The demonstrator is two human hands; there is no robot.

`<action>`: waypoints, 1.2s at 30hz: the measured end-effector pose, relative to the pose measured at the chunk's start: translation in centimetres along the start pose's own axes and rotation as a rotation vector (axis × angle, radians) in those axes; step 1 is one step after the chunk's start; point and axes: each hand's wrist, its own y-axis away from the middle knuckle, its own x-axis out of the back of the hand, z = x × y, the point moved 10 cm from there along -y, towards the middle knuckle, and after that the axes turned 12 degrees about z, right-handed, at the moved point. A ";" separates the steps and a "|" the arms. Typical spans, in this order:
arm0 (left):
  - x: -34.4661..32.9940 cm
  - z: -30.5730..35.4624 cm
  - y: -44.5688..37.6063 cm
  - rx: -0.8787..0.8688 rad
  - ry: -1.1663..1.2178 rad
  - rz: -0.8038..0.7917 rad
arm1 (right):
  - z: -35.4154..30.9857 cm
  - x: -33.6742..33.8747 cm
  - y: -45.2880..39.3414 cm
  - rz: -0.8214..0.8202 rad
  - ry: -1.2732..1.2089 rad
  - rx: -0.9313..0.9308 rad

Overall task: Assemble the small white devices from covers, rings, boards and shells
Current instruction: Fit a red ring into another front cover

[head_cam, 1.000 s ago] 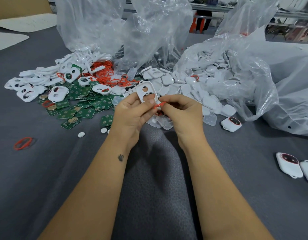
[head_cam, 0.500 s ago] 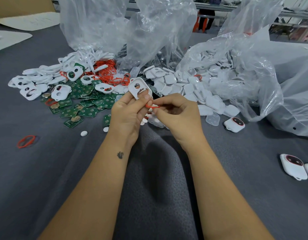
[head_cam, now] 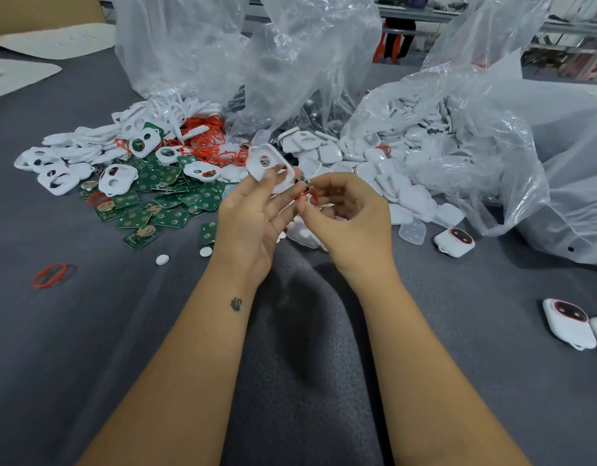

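My left hand (head_cam: 253, 216) holds a white cover (head_cam: 268, 166) with two holes at its fingertips, above the middle of the table. Beside it my right hand (head_cam: 350, 216) pinches a small red ring (head_cam: 308, 197) between thumb and fingers, close to the cover's lower edge. Behind the hands lie piles of white covers (head_cam: 71, 163), green boards (head_cam: 162, 200), red rings (head_cam: 209, 142) and white shells (head_cam: 374, 163).
Large clear plastic bags (head_cam: 492, 129) stand at the back and right, one spilling shells. Three assembled devices lie at the right, one (head_cam: 455, 242) near the bag, two (head_cam: 567, 322) by the edge. A loose red ring (head_cam: 51, 274) lies at the left on the grey cloth (head_cam: 88, 331).
Both hands have lifted slightly and the left hand has tilted the cover away. The right hand has drawn the red ring a little apart from the cover.
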 end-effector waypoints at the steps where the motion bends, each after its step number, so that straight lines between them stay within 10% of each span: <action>1: 0.5 0.0 -0.2 0.014 0.004 0.041 | 0.0 0.1 -0.1 0.001 -0.014 0.001; 8: 2.2 0.2 -0.8 0.011 -0.073 0.203 | -0.3 0.0 -0.3 -0.019 -0.044 0.052; 17: -1.2 -1.0 0.9 0.129 -0.082 -0.142 | 0.7 -1.9 0.2 -0.214 -0.374 -0.135; 36: 0.4 -0.7 0.0 0.024 -0.257 0.064 | 0.5 -2.9 0.9 -0.383 -0.784 -0.393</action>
